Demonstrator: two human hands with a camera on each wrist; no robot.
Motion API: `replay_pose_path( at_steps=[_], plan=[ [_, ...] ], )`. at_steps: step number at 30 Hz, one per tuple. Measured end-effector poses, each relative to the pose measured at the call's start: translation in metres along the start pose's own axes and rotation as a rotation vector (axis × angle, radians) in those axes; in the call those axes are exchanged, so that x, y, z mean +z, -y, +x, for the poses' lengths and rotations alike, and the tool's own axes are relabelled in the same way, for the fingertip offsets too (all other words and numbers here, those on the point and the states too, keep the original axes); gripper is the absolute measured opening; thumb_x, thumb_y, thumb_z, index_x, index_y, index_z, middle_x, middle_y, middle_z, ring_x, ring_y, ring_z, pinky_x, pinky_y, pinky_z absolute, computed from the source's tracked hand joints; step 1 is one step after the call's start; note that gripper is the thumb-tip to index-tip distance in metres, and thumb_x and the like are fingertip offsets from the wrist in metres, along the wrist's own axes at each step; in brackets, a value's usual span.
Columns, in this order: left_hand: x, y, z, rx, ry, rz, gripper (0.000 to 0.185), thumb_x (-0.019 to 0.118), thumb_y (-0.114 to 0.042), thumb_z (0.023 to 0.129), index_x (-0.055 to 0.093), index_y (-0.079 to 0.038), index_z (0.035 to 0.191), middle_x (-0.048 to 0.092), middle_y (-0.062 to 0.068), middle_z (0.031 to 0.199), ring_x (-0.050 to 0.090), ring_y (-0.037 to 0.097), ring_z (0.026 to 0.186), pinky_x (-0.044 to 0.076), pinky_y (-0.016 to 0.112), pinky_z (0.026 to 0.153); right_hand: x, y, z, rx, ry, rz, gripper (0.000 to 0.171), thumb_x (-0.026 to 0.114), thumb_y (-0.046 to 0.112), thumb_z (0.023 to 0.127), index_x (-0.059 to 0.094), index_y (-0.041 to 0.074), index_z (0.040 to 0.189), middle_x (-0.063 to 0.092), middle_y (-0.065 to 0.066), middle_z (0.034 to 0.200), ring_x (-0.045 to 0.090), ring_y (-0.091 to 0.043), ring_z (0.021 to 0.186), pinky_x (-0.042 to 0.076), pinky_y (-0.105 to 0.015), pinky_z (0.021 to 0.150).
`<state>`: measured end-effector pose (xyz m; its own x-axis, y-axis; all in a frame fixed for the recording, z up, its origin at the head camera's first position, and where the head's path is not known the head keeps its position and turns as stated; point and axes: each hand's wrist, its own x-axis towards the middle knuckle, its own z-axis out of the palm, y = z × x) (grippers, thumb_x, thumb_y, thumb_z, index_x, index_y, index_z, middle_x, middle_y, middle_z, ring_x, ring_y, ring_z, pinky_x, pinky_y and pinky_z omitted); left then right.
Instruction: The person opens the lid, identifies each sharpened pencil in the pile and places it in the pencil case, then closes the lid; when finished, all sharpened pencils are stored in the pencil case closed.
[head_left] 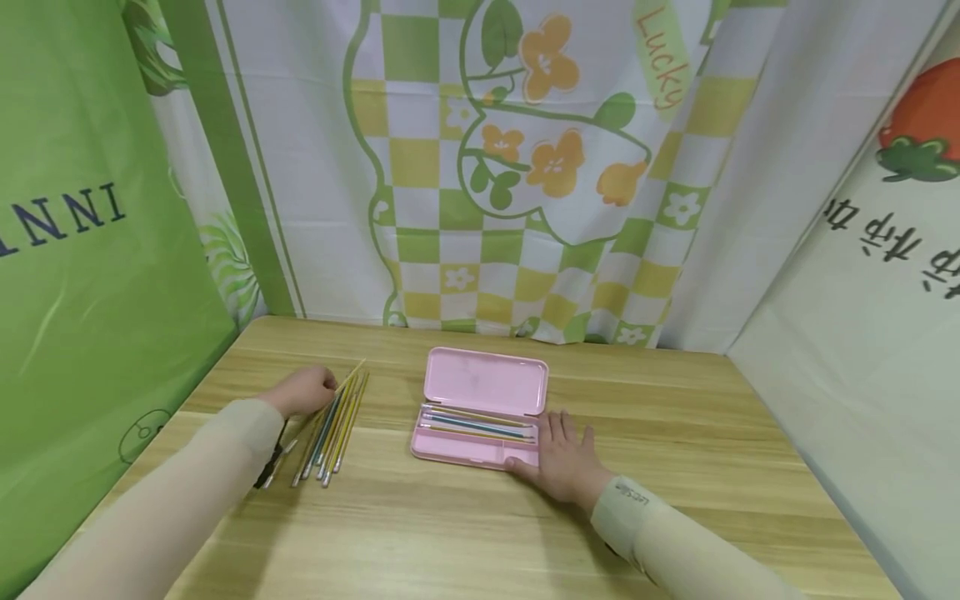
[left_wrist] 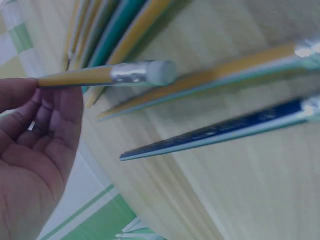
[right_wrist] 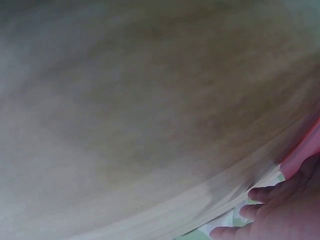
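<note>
On the pale wooden table (head_left: 465, 533), partway through by the look of it: several pencils already in the open pink plastic pencil case (head_left: 480, 417), a loose row of pencils (head_left: 333, 429) left beside. Left hand (head_left: 303, 390) pinching one yellow eraser-tipped pencil (left_wrist: 107, 75). Right hand (head_left: 566, 462) flat, fingers relaxed, steadying the case.

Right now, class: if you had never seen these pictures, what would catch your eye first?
The open pink pencil case at the table's centre, a few pencils lying inside, with the right hand resting flat at its near right corner. To its left lies a row of loose pencils, where the left hand pinches a yellow pencil with an eraser end.
</note>
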<state>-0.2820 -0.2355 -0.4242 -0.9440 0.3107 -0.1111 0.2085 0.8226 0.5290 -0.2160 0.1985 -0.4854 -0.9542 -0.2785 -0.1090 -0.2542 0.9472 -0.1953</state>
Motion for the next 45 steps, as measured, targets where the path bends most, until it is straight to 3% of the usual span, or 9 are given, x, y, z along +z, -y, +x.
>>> replay_pose_path(
  at_steps=[6,9,14,20,23,29,37,45],
  plan=[
    [-0.004,-0.016,0.015,0.05,0.056,-0.213,0.024,0.051,-0.002,0.1,0.061,0.017,0.112,0.058,0.012,0.081,0.053,0.019,0.071,0.049,0.034,0.066,-0.005,0.0,0.0,0.012,0.012,-0.01,0.113,0.039,0.082,0.093,0.018,-0.007,0.16,0.02,-0.033,0.163,0.014,-0.05,0.152,0.004,-0.076,0.115],
    [-0.004,-0.026,0.023,0.08,0.076,-0.228,0.026,0.051,-0.003,0.101,0.062,0.016,0.115,0.059,0.012,0.081,0.051,0.016,0.07,0.047,0.03,0.064,-0.005,0.001,-0.001,0.01,0.005,-0.017,0.111,0.04,0.08,0.094,0.02,-0.007,0.159,0.021,-0.033,0.163,0.015,-0.05,0.151,0.005,-0.076,0.114],
    [0.001,-0.047,0.035,0.138,0.093,-0.171,0.027,0.055,-0.003,0.1,0.064,0.016,0.117,0.066,0.015,0.09,0.057,0.017,0.075,0.052,0.031,0.069,-0.001,0.0,0.0,0.007,0.002,-0.019,0.112,0.041,0.081,0.093,0.02,-0.006,0.159,0.023,-0.032,0.163,0.016,-0.05,0.151,0.006,-0.077,0.114],
    [0.01,-0.07,0.049,0.243,0.119,-0.073,0.025,0.058,-0.006,0.098,0.069,0.011,0.112,0.066,0.007,0.085,0.058,0.018,0.078,0.052,0.038,0.079,0.004,-0.002,0.001,-0.004,-0.021,-0.024,0.112,0.039,0.082,0.093,0.02,-0.006,0.159,0.025,-0.031,0.162,0.018,-0.05,0.151,0.008,-0.077,0.114],
    [0.016,-0.08,0.057,0.277,0.129,-0.033,0.027,0.057,-0.007,0.097,0.071,0.009,0.114,0.07,0.009,0.094,0.062,0.02,0.087,0.054,0.042,0.087,0.002,-0.001,0.0,0.002,-0.014,-0.034,0.112,0.038,0.083,0.092,0.02,-0.006,0.159,0.025,-0.032,0.162,0.019,-0.05,0.151,0.008,-0.077,0.114],
    [0.032,-0.102,0.065,0.289,0.166,-0.026,0.026,0.057,-0.005,0.098,0.071,0.006,0.116,0.071,0.014,0.109,0.064,0.022,0.096,0.055,0.042,0.091,-0.007,0.005,-0.004,0.003,-0.012,-0.003,0.107,0.044,0.078,0.095,0.024,-0.007,0.158,0.027,-0.032,0.161,0.021,-0.051,0.15,0.009,-0.078,0.113],
    [0.048,-0.138,0.067,0.309,0.203,0.053,0.02,0.059,-0.001,0.1,0.074,0.006,0.112,0.072,0.011,0.104,0.064,0.017,0.089,0.057,0.035,0.085,-0.004,0.003,-0.004,-0.004,-0.026,0.0,0.112,0.042,0.081,0.093,0.022,-0.008,0.157,0.026,-0.033,0.161,0.019,-0.051,0.15,0.006,-0.078,0.114],
    [0.074,-0.153,0.077,0.348,0.198,0.173,0.017,0.062,0.004,0.093,0.077,0.001,0.1,0.074,0.01,0.102,0.068,0.024,0.098,0.057,0.037,0.092,-0.006,0.005,-0.005,-0.004,-0.013,-0.012,0.115,0.038,0.083,0.092,0.02,-0.009,0.158,0.025,-0.033,0.161,0.018,-0.051,0.15,0.006,-0.077,0.114]
  ],
)
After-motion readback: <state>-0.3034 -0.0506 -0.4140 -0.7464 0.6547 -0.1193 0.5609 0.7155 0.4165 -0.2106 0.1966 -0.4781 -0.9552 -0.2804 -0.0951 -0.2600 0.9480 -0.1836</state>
